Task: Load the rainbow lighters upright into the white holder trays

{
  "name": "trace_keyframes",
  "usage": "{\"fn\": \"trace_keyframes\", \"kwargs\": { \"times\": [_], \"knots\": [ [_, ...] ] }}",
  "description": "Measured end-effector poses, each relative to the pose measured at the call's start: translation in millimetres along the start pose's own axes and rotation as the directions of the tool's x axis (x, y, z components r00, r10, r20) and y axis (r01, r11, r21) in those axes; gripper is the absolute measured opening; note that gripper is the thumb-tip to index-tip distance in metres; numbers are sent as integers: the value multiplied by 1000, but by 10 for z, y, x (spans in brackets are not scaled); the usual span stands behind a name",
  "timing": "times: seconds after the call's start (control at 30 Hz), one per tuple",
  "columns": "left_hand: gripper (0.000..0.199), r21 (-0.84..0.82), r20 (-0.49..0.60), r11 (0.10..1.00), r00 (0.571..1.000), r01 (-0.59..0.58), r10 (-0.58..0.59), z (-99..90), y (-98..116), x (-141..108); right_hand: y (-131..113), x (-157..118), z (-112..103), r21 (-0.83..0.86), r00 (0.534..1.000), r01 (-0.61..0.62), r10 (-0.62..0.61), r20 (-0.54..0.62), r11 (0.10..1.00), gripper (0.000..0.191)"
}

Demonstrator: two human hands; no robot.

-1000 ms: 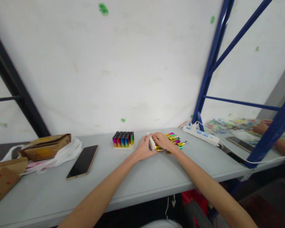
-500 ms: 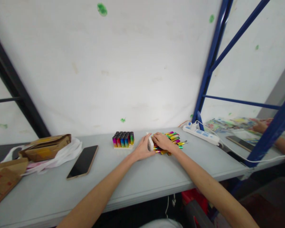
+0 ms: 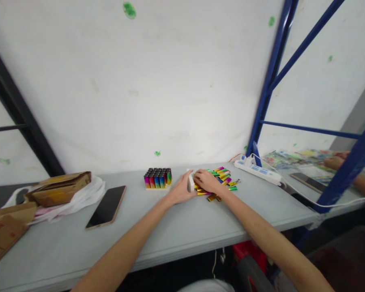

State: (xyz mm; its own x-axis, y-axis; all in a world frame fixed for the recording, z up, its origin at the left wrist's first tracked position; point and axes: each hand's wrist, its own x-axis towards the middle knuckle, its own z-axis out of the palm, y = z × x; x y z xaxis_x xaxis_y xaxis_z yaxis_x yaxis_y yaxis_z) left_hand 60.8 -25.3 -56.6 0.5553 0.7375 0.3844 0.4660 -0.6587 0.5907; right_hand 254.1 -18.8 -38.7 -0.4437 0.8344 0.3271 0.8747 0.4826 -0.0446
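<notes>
On the bench [image 3: 188,227], left fingers [image 3: 185,178] grip a white tray [image 3: 190,184]; right fingers [image 3: 200,179] (hold unclear) cover shiny tubes [image 3: 223,175].

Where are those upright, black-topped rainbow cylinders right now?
In the head view, the cylinders stand on the grey table just left of centre, between the phone and the left hand, nearer the hand.

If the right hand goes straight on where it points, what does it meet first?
The right hand would probably meet the white piece in the left hand; the gap is unclear.
</notes>
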Motion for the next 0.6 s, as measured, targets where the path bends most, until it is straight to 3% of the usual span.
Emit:
{"fn": "trace_keyframes", "kwargs": {
  "times": [0.17, 0.4, 0.5, 0.6],
  "knots": [
    [99, -27, -97, 999, 995, 19, -22, 156, 26, 17, -114, 23, 127, -38, 1000, -11, 12, 28, 999, 29],
    [95, 0, -15, 1000, 1000, -1, 1, -4, 8, -10, -15, -26, 32, -11, 997, -72, 72, -19, 997, 29],
    [95, 1, -35, 1000, 999, -4, 4, 20, 17, -6, -38, -28, 19, 13, 994, -62, 63, -85, 998, 29],
    [95, -11, -38, 1000, 999, -9, 9, 58, 27, 4, -82, -18, 38, 5, 999, -31, 31, -42, 1000, 29]
  ]
}}
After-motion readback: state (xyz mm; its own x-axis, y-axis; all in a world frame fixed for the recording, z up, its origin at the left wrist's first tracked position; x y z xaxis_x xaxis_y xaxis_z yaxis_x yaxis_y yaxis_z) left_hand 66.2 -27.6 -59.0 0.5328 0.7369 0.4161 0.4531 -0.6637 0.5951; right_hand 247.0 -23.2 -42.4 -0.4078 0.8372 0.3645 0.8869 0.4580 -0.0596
